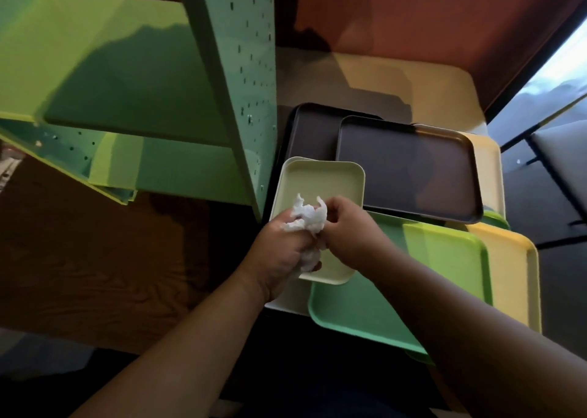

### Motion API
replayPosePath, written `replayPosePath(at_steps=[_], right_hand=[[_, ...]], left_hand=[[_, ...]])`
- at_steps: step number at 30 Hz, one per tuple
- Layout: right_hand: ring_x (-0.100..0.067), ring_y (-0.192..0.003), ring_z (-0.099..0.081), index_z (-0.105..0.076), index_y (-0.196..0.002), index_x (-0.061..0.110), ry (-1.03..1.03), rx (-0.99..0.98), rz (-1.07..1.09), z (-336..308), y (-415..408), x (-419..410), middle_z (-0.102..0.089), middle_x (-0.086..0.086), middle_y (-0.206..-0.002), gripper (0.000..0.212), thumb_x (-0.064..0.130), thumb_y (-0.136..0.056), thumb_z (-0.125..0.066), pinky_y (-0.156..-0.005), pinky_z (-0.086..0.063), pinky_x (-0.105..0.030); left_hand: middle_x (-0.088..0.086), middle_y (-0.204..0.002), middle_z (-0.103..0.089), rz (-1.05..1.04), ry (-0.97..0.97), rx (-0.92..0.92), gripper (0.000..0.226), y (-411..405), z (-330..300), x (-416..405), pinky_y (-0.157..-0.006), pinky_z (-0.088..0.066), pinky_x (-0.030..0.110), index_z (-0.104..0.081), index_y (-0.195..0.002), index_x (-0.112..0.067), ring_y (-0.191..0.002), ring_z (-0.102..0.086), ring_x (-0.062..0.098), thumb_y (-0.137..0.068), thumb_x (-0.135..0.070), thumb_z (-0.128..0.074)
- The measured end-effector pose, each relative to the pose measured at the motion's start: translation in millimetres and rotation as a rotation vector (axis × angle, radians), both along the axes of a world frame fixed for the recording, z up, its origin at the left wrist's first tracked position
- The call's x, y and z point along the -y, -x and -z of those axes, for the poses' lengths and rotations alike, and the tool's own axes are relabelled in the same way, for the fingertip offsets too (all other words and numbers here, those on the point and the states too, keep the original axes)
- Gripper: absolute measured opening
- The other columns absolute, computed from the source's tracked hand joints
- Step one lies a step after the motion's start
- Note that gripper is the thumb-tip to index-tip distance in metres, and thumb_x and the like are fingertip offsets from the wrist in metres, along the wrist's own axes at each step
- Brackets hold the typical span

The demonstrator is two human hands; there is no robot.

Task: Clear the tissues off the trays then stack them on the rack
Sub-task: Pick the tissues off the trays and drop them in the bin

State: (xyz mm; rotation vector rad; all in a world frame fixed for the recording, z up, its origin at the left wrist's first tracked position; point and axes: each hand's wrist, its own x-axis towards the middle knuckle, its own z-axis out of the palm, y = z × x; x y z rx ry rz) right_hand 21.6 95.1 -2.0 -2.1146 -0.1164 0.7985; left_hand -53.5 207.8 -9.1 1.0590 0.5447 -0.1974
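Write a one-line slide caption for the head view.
Both hands, left hand and right hand, grip crumpled white tissue above a pale green tray, beside the green rack.

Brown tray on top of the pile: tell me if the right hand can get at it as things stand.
Probably yes. The brown tray lies uncovered just beyond the right hand, with nothing between them, but that hand's grip is on the crumpled tissue and must release it first.

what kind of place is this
Probably a cafeteria or food-court tray return: serving trays like the dark tray and green tray piled beside a green metal rack, with used tissue.
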Motion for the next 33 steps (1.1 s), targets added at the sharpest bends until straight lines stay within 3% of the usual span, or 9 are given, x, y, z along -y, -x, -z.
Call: replayPosePath(at_steps=[4,8,13,17,20,24,28,30,33], right_hand=[[-0.016,-0.074,-0.062,-0.061,-0.102,0.023,0.032,0.158,0.107,-11,-4,26,-0.070,-0.001,-0.090,0.020,0.013,-0.087,-0.071,-0.051,-0.049,-0.017],[-0.024,-0.100,-0.059,-0.063,-0.116,0.022,0.023,0.359,0.219,-17,-6,73,-0.060,0.004,-0.106,0.032,0.027,-0.085,-0.072,-0.084,-0.054,-0.040],[-0.021,-0.134,-0.044,-0.047,-0.154,0.024,-0.028,0.406,0.198,-27,4,133,-0.049,0.002,-0.141,0.075,0.007,-0.084,-0.067,-0.114,-0.040,-0.039],[-0.013,-0.149,-0.035,-0.037,-0.160,0.028,-0.162,0.300,0.201,-28,23,173,-0.042,-0.001,-0.161,0.086,0.011,-0.077,-0.054,-0.125,-0.030,-0.038],[-0.001,-0.155,-0.019,-0.028,-0.159,0.044,-0.173,0.318,0.176,-27,35,215,-0.026,0.015,-0.168,0.077,0.035,-0.087,-0.054,-0.128,-0.022,-0.036],[0.000,-0.154,-0.026,-0.042,-0.143,0.055,-0.291,0.374,0.413,-19,43,276,-0.036,0.020,-0.164,0.055,0.079,-0.095,-0.031,-0.126,-0.024,-0.037],[-0.002,-0.143,-0.047,-0.050,-0.143,0.050,-0.251,0.430,0.683,11,43,351,-0.054,0.013,-0.150,0.043,0.050,-0.101,-0.041,-0.120,-0.041,-0.046],[-0.009,-0.131,-0.059,-0.060,-0.131,0.052,-0.203,0.518,0.678,24,43,397,-0.064,0.011,-0.136,0.034,0.038,-0.103,-0.046,-0.110,-0.049,-0.048],[-0.019,-0.097,-0.068,-0.068,-0.110,0.023,-0.070,0.674,0.617,43,48,469,-0.068,0.005,-0.103,0.018,0.025,-0.101,-0.053,-0.083,-0.057,-0.047]], left_hand=[[0.021,-0.094,-0.061,0.091,0.112,0.039,0.043,-17,-4,25,-0.076,-0.048,0.043,-0.070,-0.104,-0.015,-0.082,-0.057,0.031,-0.071,0.007,-0.055],[0.013,-0.106,-0.072,0.247,0.434,-0.030,0.038,-43,-21,63,-0.082,-0.052,0.040,-0.068,-0.120,-0.012,-0.089,-0.069,0.025,-0.086,-0.028,-0.068],[0.009,-0.083,-0.069,0.246,0.062,-0.102,0.043,-76,-15,132,-0.045,-0.049,0.022,-0.057,-0.131,0.002,-0.059,-0.066,0.014,-0.100,-0.027,-0.057],[0.002,-0.053,-0.059,0.257,0.026,-0.119,0.026,-90,-17,182,-0.042,-0.045,0.019,-0.060,-0.081,-0.005,-0.048,-0.060,0.015,-0.104,-0.011,-0.049],[0.010,-0.068,-0.052,0.319,0.164,-0.179,0.023,-91,-14,224,-0.060,-0.048,0.032,-0.058,-0.076,-0.011,-0.063,-0.058,0.025,-0.091,-0.029,-0.060],[0.008,-0.081,-0.066,0.358,0.322,-0.251,0.038,-83,-10,299,-0.079,-0.052,0.036,-0.066,-0.093,-0.012,-0.079,-0.068,0.021,-0.101,-0.046,-0.050],[0.015,-0.107,-0.075,0.396,0.247,-0.276,0.070,-74,-13,390,-0.111,-0.047,0.040,-0.073,-0.114,-0.005,-0.114,-0.070,0.025,-0.091,-0.067,-0.052],[0.026,-0.109,-0.074,0.437,0.140,-0.277,0.072,-72,-14,434,-0.113,-0.046,0.043,-0.074,-0.102,-0.009,-0.115,-0.070,0.027,-0.078,-0.075,-0.056],[0.035,-0.123,-0.066,0.542,0.063,-0.360,0.083,-66,-3,495,-0.110,-0.048,0.047,-0.073,-0.096,-0.006,-0.112,-0.072,0.031,-0.065,-0.081,-0.058]])
